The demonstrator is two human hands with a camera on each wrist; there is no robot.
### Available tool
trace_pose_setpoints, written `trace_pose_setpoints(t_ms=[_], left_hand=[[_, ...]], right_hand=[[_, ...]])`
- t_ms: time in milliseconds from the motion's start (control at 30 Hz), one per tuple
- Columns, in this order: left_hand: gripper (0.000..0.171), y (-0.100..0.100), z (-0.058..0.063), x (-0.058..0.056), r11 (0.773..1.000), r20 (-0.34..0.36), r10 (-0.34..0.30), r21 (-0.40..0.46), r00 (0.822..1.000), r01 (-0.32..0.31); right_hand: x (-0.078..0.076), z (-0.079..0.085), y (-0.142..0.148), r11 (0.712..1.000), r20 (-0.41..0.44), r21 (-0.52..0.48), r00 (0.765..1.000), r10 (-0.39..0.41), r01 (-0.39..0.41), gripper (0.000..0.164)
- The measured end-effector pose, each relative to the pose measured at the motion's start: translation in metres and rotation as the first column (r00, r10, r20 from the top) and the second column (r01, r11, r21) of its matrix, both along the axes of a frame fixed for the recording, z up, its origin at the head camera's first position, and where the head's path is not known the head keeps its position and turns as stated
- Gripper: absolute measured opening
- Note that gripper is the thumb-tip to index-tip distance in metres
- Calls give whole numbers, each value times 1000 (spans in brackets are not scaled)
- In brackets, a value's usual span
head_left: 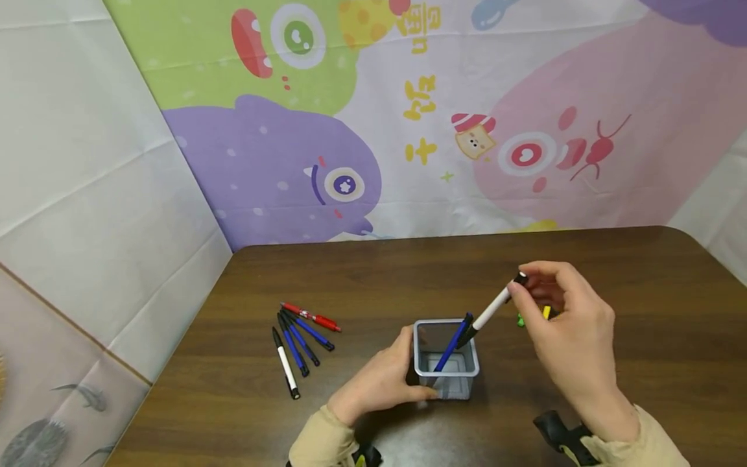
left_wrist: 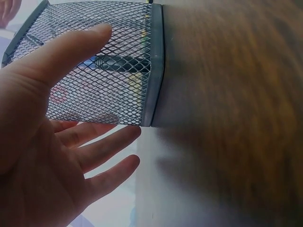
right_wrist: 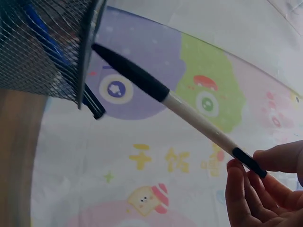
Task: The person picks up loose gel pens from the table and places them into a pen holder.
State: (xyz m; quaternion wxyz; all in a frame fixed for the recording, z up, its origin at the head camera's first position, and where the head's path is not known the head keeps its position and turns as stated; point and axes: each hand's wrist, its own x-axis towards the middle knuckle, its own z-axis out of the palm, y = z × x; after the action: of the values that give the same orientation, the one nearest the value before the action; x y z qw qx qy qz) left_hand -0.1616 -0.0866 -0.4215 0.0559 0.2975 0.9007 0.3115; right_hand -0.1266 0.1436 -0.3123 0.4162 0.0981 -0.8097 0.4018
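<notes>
My right hand (head_left: 574, 331) pinches a white ballpoint pen (head_left: 491, 309) by its black clip end. The pen slants down, its black grip and tip at the rim of a square mesh pen holder (head_left: 446, 374). In the right wrist view, the white pen's tip (right_wrist: 128, 68) points at the holder's edge. Low on the near left of the holder, my left hand (head_left: 382, 379) grips it, thumb across the front and fingers along another side, as the left wrist view shows. Inside, a blue pen (head_left: 450, 347) leans with its black end above the rim.
Left of the holder lie a red pen (head_left: 309, 316), several blue pens (head_left: 296, 347) and another white pen (head_left: 284, 364) on the brown wooden table (head_left: 233, 421). Small green and yellow items (head_left: 546, 312) show partly behind my right hand. A cartoon-printed cloth (head_left: 432, 194) hangs behind the table.
</notes>
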Motion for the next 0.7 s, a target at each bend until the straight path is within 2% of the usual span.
trace_pose_setpoints(t_ms=[300,700], left_hand=[[92,0,-1,0,1000,-22,1,-15,1000,-2],[91,-1,-2,-1,1000,-18,-6,8,1000,6]], right_hand=[[-5,-12,-7,998,150,43,988,31,-38,13],[-13,-27,-13,984,312,143,948,55,-104,7]])
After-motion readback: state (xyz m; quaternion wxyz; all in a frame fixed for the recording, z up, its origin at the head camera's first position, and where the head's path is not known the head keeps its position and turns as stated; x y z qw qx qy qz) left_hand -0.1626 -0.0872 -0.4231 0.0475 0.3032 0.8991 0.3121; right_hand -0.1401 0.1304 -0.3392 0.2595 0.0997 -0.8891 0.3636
